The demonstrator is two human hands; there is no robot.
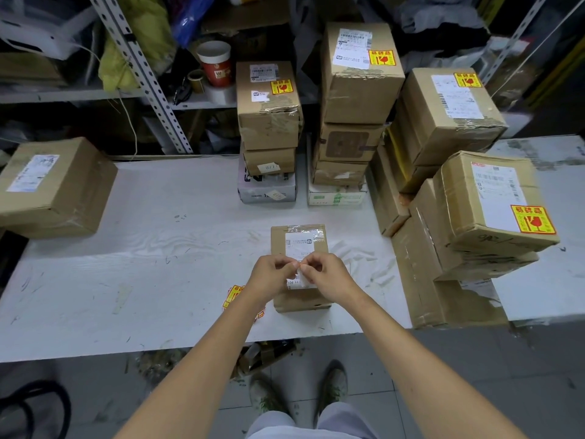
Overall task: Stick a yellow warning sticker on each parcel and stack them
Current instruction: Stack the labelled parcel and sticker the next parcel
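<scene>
Now left hand (pixel 271 274), right hand (pixel 330 274) pinch white slip (pixel 303 278) together above small parcel (pixel 299 240).

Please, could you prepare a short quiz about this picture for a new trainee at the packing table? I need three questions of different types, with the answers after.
1. True or false: the large parcel at the left end of the table bears a yellow sticker.
2. Where does the sheet of yellow stickers lie? A) on a shelf; B) on the table, just left of the small parcel; C) on top of a stack.
3. What do the left hand and the right hand pinch together?
Key: 1 false; 2 B; 3 a white paper slip.
</scene>
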